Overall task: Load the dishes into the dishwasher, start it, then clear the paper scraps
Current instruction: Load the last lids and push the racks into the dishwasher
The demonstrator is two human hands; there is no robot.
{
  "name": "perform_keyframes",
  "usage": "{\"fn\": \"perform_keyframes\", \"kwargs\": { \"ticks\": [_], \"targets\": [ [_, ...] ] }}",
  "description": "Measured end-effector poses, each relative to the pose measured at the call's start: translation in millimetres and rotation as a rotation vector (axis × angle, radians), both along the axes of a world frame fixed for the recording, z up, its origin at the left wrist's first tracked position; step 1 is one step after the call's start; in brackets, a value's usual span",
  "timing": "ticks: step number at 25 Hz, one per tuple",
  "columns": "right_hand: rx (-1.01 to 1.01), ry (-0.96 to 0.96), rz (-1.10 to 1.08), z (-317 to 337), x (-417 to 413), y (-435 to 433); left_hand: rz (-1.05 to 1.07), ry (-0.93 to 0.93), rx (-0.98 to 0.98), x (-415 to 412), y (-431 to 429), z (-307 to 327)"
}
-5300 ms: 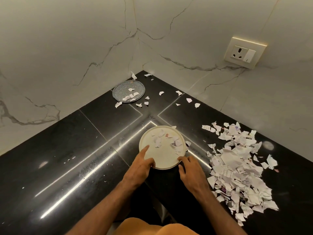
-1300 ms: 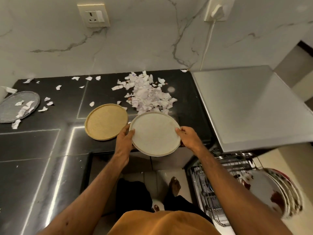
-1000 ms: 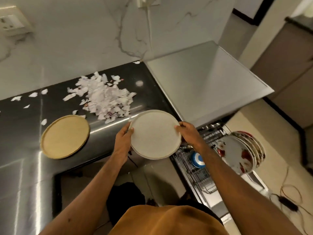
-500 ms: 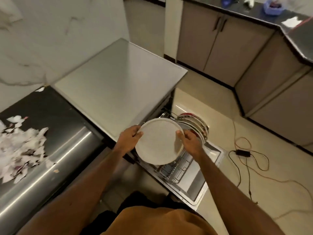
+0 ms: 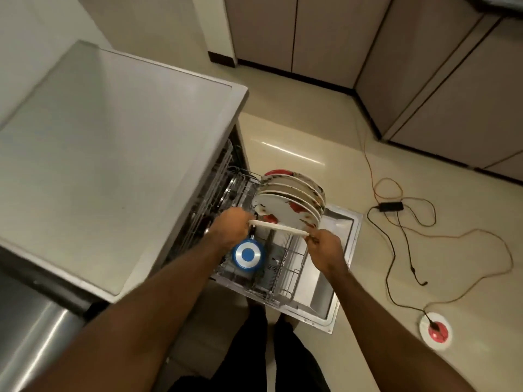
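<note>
A pale plate [image 5: 278,229] is held edge-on just above the dishwasher rack [image 5: 291,268]. It is pinched at opposite rims by the left hand [image 5: 230,227] and right hand [image 5: 325,247]. It is judged stiff, light and breakable, and best gripped by the rim.

The scene is lit dimly, with a warm yellowish cast. A bright streak of glare is thrown across the glossy cream floor tiles [image 5: 294,155] at centre frame. The flat grey matte dishwasher top [image 5: 113,154] at the left is lit evenly, while the opening under its edge is left in deep shadow. A soft sheen is seen on the brushed steel surface [image 5: 31,343] at lower left. Slight motion blur is seen on the left hand [image 5: 230,226], the right hand [image 5: 325,250] and the thin cream round plate [image 5: 278,229] between them. The beige cabinet doors [image 5: 325,38] at upper right are bent by wide-angle distortion.
</note>
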State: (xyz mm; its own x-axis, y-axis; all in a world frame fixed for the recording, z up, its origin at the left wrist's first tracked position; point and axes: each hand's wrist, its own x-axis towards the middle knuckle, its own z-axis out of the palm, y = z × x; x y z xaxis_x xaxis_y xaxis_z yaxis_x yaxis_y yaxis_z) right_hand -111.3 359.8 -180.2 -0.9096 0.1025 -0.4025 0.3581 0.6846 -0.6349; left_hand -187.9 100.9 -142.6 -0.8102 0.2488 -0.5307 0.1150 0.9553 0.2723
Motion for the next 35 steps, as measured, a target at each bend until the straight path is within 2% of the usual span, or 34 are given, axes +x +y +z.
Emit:
{"fn": "perform_keyframes", "kwargs": {
  "ticks": [5, 9, 15, 21, 29, 35],
  "targets": [
    [0.021, -0.06, -0.116, -84, -20, 5, -0.139, -0.016, -0.06, -51, 23, -105],
    [0.077, -0.067, -0.167, -142, -38, 6, -0.182, 0.029, -0.003, -80, 31, -186],
    [0.146, -0.107, -0.203, -194, -63, 9, -0.22, 0.008, 0.01, -105, 36, -268],
    [0.146, -0.159, -0.177, -226, -66, 8, -0.241, -0.012, 0.005, -112, 32, -305],
    [0.04, -0.339, -0.218, -246, -76, -1, -0.243, -0.181, 0.0, -113, 40, -328],
    [0.032, -0.282, -0.213, -240, -73, -7, -0.275, -0.215, -0.021, -105, 40, -325]
  ]
}}
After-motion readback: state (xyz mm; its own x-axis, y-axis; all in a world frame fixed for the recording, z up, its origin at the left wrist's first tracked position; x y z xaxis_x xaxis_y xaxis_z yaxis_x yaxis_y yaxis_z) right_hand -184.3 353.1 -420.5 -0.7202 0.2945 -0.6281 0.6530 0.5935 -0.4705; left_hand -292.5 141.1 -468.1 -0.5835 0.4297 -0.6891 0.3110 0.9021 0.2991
